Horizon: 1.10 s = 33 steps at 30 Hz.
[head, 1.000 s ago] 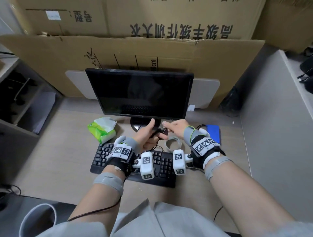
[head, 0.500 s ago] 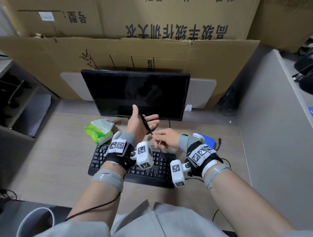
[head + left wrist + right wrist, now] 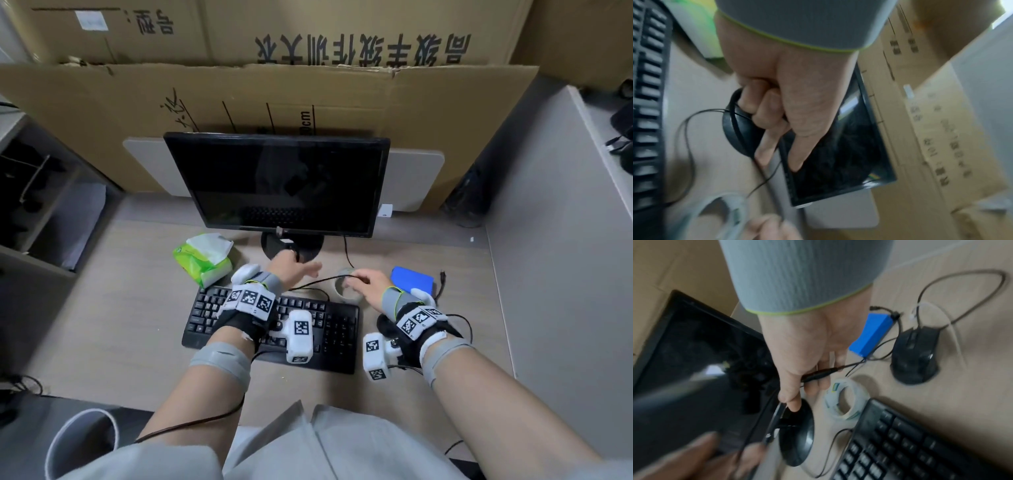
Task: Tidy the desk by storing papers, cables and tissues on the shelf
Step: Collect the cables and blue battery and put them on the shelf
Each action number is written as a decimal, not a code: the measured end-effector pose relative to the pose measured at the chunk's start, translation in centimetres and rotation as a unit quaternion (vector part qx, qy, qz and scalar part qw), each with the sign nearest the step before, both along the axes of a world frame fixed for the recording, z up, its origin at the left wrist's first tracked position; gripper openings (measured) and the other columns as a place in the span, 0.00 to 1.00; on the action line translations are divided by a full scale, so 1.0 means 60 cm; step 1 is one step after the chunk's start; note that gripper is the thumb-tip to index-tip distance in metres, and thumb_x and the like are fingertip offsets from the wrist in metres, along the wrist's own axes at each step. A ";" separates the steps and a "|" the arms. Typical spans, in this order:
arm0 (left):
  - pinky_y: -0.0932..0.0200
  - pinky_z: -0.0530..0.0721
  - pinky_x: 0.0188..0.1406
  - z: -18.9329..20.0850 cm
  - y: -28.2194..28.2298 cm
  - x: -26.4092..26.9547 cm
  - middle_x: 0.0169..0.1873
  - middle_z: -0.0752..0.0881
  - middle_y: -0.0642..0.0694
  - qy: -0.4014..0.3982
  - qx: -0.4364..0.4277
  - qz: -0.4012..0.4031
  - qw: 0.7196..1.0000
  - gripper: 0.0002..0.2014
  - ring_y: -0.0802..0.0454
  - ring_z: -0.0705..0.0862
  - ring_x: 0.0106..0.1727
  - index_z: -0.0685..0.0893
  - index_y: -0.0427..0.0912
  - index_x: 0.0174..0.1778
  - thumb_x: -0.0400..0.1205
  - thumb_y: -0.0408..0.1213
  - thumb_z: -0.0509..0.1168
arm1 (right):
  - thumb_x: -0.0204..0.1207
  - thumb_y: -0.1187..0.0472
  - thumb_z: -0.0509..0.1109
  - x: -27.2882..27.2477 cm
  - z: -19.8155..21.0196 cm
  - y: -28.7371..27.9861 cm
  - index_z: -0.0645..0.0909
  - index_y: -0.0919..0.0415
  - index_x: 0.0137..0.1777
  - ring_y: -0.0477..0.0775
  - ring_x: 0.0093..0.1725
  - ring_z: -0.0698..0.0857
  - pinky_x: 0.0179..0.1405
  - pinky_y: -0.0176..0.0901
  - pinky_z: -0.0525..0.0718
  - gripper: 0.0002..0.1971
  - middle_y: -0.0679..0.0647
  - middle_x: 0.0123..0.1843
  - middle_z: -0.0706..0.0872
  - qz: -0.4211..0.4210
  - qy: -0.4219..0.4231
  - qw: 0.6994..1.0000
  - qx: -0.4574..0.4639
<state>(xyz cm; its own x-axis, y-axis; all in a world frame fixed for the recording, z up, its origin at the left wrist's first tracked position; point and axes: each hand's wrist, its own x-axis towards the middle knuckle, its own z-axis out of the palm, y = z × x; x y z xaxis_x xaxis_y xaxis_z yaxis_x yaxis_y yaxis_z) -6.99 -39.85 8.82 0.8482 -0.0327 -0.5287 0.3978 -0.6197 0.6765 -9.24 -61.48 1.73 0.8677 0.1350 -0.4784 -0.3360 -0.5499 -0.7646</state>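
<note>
A thin black cable (image 3: 318,281) stretches between my two hands just in front of the monitor base. My left hand (image 3: 294,270) grips loops of the cable (image 3: 766,180) with curled fingers (image 3: 764,112). My right hand (image 3: 359,279) hovers over a tape roll (image 3: 346,291) and pinches the cable by its black plug (image 3: 819,374) between thumb and fingers. A green tissue pack (image 3: 202,260) lies left of the hands, beside the keyboard's far left corner. The open shelf (image 3: 34,260) stands at the desk's left edge.
The black monitor (image 3: 277,185) stands right behind the hands, the keyboard (image 3: 329,329) under my wrists. A blue box (image 3: 412,279) and a wired black mouse (image 3: 914,356) lie to the right. Cardboard boxes wall the back; a grey partition (image 3: 548,240) closes the right side.
Both hands have come down towards the desk and drawn apart. The right hand went right, over the tape roll, pulling the cable taut from the left hand.
</note>
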 end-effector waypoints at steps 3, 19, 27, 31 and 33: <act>0.61 0.70 0.29 -0.018 -0.008 -0.021 0.20 0.82 0.56 0.070 0.056 -0.114 0.989 0.22 0.57 0.75 0.24 0.86 0.43 0.28 0.76 0.59 0.71 | 0.78 0.48 0.68 0.014 0.012 0.009 0.89 0.48 0.48 0.56 0.51 0.86 0.53 0.47 0.81 0.09 0.51 0.47 0.91 0.023 0.003 1.000 -0.018; 0.66 0.54 0.15 -0.015 -0.047 -0.002 0.19 0.67 0.50 0.096 -0.093 0.055 0.990 0.18 0.55 0.58 0.16 0.73 0.45 0.21 0.76 0.42 0.67 | 0.76 0.48 0.70 0.029 -0.011 0.004 0.90 0.54 0.53 0.61 0.42 0.82 0.35 0.42 0.71 0.14 0.56 0.40 0.86 0.055 0.048 0.969 -0.234; 0.68 0.53 0.14 -0.016 -0.035 -0.017 0.17 0.66 0.52 0.118 -0.111 0.055 0.985 0.19 0.56 0.58 0.14 0.72 0.45 0.20 0.78 0.38 0.65 | 0.77 0.51 0.70 0.039 -0.006 0.031 0.88 0.44 0.60 0.61 0.50 0.86 0.39 0.39 0.74 0.13 0.55 0.50 0.90 0.051 0.045 0.964 -0.257; 0.67 0.53 0.14 -0.011 -0.028 -0.017 0.16 0.67 0.53 0.118 -0.129 0.076 0.982 0.18 0.56 0.58 0.15 0.72 0.45 0.21 0.77 0.37 0.65 | 0.78 0.53 0.68 0.032 0.002 0.035 0.90 0.45 0.54 0.60 0.41 0.81 0.38 0.41 0.73 0.10 0.55 0.40 0.84 0.055 0.045 0.955 -0.287; 0.67 0.53 0.15 -0.009 -0.030 -0.019 0.17 0.67 0.52 0.114 -0.135 0.075 0.981 0.17 0.56 0.58 0.15 0.73 0.45 0.21 0.76 0.38 0.66 | 0.79 0.55 0.67 0.033 0.007 0.036 0.90 0.46 0.53 0.59 0.40 0.79 0.37 0.41 0.73 0.10 0.55 0.40 0.82 0.059 0.046 0.951 -0.300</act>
<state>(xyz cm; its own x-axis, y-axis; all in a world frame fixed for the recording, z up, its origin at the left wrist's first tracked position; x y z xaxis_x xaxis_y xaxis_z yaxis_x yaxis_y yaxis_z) -8.16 -41.64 8.27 0.7151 -0.0812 -0.6943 0.6312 -0.3519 0.6912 -7.28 -59.30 2.18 0.8147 -0.0923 -0.5725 -0.2949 -0.9160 -0.2719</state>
